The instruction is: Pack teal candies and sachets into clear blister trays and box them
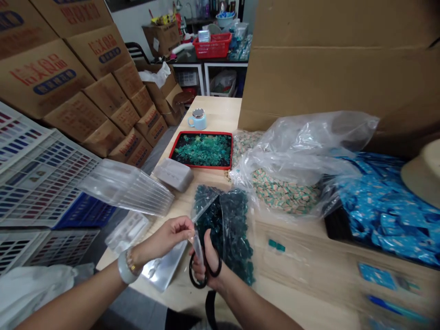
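A clear plastic bag (237, 229) filled with dark teal pieces lies on the table in front of me. My left hand (173, 233) is closed in a pinch on the bag's clear plastic edge, at its near left side. Just right of it, my right hand (213, 266) is closed around black-handled scissors (196, 280). Strips of clear plastic run up between the two hands. The scissor blades are mostly hidden, so I cannot tell whether they touch the bag. Two small teal pieces (277, 245) lie apart on the table to the right.
A red-rimmed tray (201, 167) of green bits stands beyond the bag, with a light-blue mug (198, 120) behind. Stacked clear plastic boxes (129, 185) stand left. A large bag of small packets (285, 192) and blue wrappers (374, 201) fill the right. Cardboard (330, 68) rises behind them.
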Demonstrator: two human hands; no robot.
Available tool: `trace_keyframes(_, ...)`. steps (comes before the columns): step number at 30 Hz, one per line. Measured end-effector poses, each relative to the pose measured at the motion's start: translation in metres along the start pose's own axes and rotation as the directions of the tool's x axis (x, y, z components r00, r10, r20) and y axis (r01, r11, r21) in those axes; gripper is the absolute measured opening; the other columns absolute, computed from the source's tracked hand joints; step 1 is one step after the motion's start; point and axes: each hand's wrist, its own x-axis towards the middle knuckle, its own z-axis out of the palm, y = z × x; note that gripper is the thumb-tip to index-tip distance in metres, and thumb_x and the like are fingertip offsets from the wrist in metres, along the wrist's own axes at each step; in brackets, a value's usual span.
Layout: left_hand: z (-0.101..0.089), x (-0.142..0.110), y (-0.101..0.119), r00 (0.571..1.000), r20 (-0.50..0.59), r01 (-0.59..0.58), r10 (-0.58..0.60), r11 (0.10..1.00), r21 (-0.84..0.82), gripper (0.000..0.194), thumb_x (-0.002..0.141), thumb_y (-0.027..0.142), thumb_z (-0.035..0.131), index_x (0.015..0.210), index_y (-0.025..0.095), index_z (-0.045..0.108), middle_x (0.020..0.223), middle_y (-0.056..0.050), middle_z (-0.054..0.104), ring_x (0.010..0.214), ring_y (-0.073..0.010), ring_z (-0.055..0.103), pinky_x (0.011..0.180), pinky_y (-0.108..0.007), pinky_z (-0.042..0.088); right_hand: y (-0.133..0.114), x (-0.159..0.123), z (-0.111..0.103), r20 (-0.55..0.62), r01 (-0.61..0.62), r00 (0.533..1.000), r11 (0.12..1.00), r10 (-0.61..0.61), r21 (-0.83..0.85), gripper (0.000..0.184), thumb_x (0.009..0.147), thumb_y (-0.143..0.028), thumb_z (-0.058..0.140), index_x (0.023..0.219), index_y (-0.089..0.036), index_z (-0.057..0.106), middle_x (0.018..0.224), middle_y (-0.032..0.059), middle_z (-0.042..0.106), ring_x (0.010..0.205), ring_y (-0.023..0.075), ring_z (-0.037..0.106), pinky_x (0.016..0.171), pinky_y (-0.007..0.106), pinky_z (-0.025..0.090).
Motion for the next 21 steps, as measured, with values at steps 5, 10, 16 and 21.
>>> trace_keyframes(5, -0.002, 0.001, 0.009, 1.000, -0.014, 0.001, -0.002, 0.999, -0.040, 0.015, 0.073, 0.030, 0.055, 0.069, 0.016, 0.053, 0.063, 0.002, 0.053, 0.059, -0.0090, 0.048, 0.058, -0.022, 0.038, -0.013, 0.016, 0.007, 0.020, 0.040, 0.999, 0.999, -0.041, 0.025, 0.074, 0.065, -0.077, 0.008, 0.055, -0.016, 0.047, 0.036, -0.0033, 0.040, 0.026, 0.0057, 0.032, 0.028, 0.018, 0.026)
trace_keyframes(10, -0.014, 0.005, 0.031, 0.980, -0.172, -0.127, 0.099, 0.979, -0.162, 0.018, 0.070, 0.032, 0.059, 0.068, 0.016, 0.051, 0.062, 0.003, 0.053, 0.059, -0.0085, 0.048, 0.058, -0.021, 0.039, -0.029, 0.038, 0.007, -0.008, 0.046, 0.999, 0.999, -0.046, 0.013, 0.068, 0.065, -0.077, 0.010, 0.047, -0.018, 0.037, 0.029, -0.0063, 0.027, 0.023, 0.0039, 0.021, 0.026, 0.016, 0.013)
trace_keyframes(16, -0.041, 0.049, 0.075, 0.897, -0.396, -0.313, 0.198, 0.916, -0.249, 0.018, 0.068, 0.029, 0.061, 0.067, 0.016, 0.048, 0.060, 0.004, 0.051, 0.057, -0.0070, 0.049, 0.058, -0.021, 0.041, -0.031, 0.022, -0.002, 0.015, -0.049, 0.998, 0.979, 0.053, -0.197, 0.052, 0.076, -0.063, 0.028, 0.066, -0.017, 0.048, 0.038, -0.0071, 0.037, 0.029, 0.0053, 0.033, 0.032, 0.016, 0.024)
trace_keyframes(21, -0.062, 0.098, 0.091, 0.781, -0.568, -0.440, 0.259, 0.874, -0.207, 0.012, 0.068, 0.022, 0.058, 0.067, 0.015, 0.047, 0.057, 0.004, 0.051, 0.053, -0.0054, 0.048, 0.051, -0.016, 0.038, -0.057, -0.029, -0.025, 0.047, 0.161, 0.978, 0.588, -0.205, -0.793, 0.036, 0.071, -0.052, 0.048, 0.070, -0.017, 0.051, 0.046, -0.0051, 0.044, 0.035, 0.0092, 0.040, 0.038, 0.022, 0.030)
